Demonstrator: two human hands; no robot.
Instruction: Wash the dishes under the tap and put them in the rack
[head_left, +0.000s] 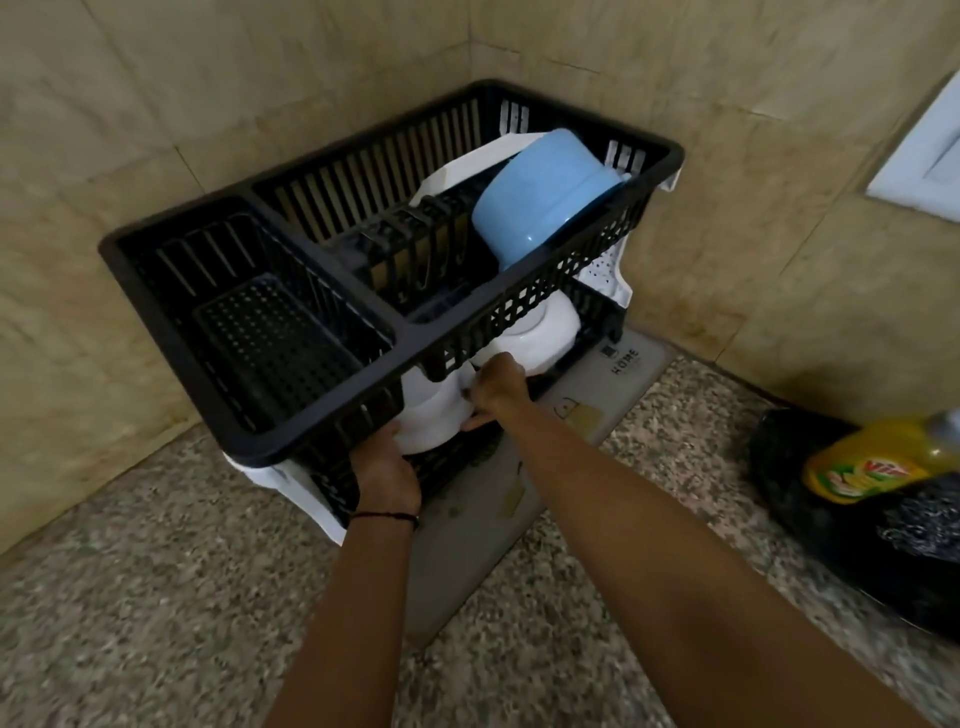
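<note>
A black two-tier dish rack (332, 395) stands in the tiled corner. Its upper tier holds a blue bowl (545, 202) tilted on its side, with a white dish (452, 171) behind it. Under the upper tier sit two white bowls upside down: one on the left (434, 415) and one on the right (545, 332). My left hand (384, 467) grips the left white bowl from its left side. My right hand (496, 387) holds the same bowl from its right. Both hands' fingers are partly hidden under the upper tier.
A grey mat (467, 545) lies under the rack on the speckled stone counter (156, 597). At the right, a yellow dish-soap bottle (872, 462) lies on a black bag (883, 551). A white wall fitting (924, 156) sits at the upper right.
</note>
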